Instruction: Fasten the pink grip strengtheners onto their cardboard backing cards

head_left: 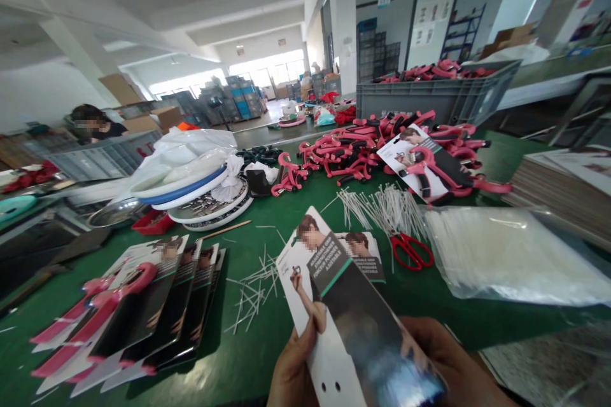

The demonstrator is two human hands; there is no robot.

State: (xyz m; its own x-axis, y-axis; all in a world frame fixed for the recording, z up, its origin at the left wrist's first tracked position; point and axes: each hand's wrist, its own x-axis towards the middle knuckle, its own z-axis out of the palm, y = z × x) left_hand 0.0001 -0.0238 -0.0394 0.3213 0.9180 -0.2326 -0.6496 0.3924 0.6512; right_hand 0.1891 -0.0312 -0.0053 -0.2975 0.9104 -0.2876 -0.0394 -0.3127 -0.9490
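A printed cardboard backing card [353,305] for a hand grip strengthener is held up in front of me, tilted, with punched holes near its lower end. My left hand [293,365] grips its left edge, thumb on the front. My right hand [449,356] closes round its lower right edge; most of those fingers are hidden behind it. Another printed card [375,267] lies on the table just behind. White cable ties [377,206] lie in a bunch beyond, near red-handled scissors [413,251]. Cut tie pieces [255,289] are scattered to the left.
Carded pink-and-black hand grips [128,311] lean in a row at left. Loose hand grips [348,146] form a pile in front of a grey crate [405,102]. A bag of cable ties [515,254] and stacked cards [563,197] lie right. Stacked bowls [205,203] stand back left.
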